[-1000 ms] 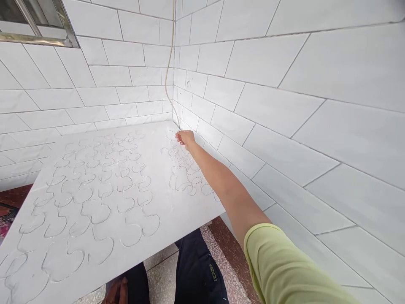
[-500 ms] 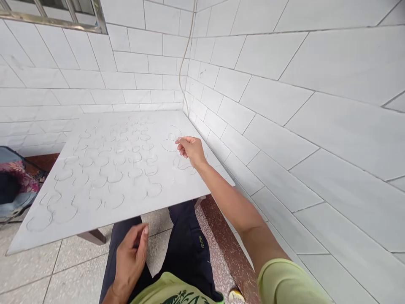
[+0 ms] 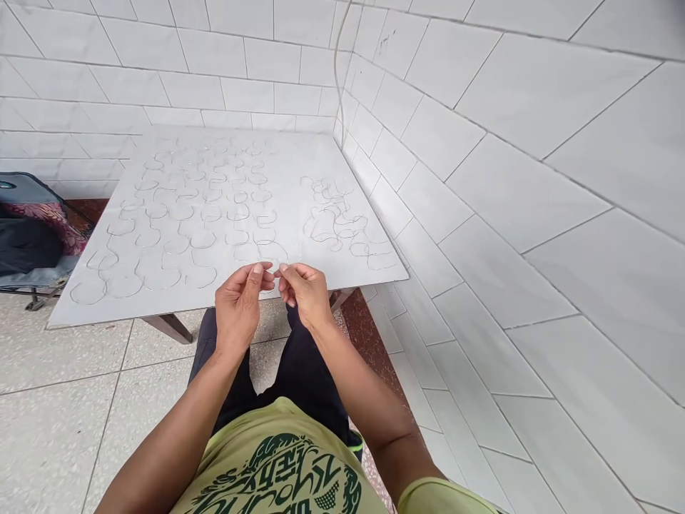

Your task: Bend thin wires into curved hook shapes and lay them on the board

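Note:
My left hand (image 3: 243, 293) and my right hand (image 3: 303, 289) meet over the front edge of a white tabletop (image 3: 289, 157), fingertips almost touching. Both are closed in a pinch. A thin dark strand (image 3: 275, 246), like wire or thread, arcs just above the fingertips and seems to run between them; its ends are hidden by the fingers. Rows of similar curved strands (image 3: 155, 210) cover the left and middle of the tabletop. To the right lies a looser tangle of strands (image 3: 335, 221).
White tiled walls (image 3: 454, 143) border the table at the back and right. A pale cable (image 3: 337, 71) hangs in the corner. At left stands a folding chair (image 3: 40, 189) with a dark bag (image 3: 26, 246) on it. A table leg (image 3: 170, 327) shows below.
My right hand has come back from the right side of the tabletop with a strand. My left hand has risen from my lap to meet it. The view has shifted.

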Demonstrator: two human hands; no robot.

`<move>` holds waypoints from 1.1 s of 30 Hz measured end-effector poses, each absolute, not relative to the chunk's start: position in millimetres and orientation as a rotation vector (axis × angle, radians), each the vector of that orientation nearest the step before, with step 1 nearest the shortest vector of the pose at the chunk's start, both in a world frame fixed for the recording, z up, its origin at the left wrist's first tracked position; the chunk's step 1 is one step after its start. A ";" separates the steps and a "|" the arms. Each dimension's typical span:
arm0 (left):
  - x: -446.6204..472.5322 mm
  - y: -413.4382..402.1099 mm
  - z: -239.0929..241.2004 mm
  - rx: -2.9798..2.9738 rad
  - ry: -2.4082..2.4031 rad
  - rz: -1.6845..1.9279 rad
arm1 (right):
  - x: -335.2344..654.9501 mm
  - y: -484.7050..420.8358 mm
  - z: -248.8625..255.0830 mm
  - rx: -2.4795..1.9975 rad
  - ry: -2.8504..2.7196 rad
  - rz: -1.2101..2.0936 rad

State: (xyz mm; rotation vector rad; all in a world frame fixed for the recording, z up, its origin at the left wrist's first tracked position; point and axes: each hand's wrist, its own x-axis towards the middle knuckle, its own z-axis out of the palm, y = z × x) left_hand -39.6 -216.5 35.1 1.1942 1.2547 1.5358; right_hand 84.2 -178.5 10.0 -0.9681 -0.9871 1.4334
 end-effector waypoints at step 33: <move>-83.5 -225.7 32.7 1.191 1.152 1.313 | 76.0 -190.8 -2.8 -1.191 -1.187 1.173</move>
